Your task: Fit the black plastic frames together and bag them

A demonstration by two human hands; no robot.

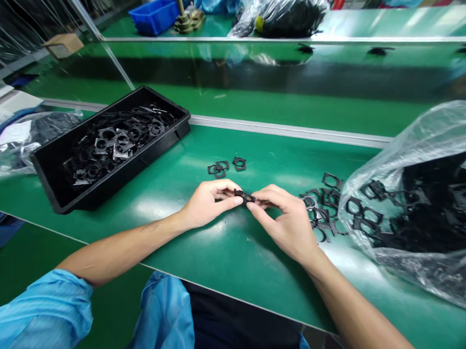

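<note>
My left hand (208, 203) and my right hand (284, 218) meet over the green table (222, 255), both pinching one small black plastic frame part (244, 196) between fingertips. Just beyond the hands lie a few separated black parts (226, 166). To the right, a loose heap of black frame parts (322, 208) spills from a clear plastic bag (419, 201) full of the same parts. At the left stands a black tray (64, 189) holding several black and grey frame parts.
A metal rail (288, 129) runs across behind the work spot, with a green conveyor belt beyond it. Another plastic bag (284, 13) and a blue bin (154, 15) sit at the far side. A bag with papers (24, 136) lies far left.
</note>
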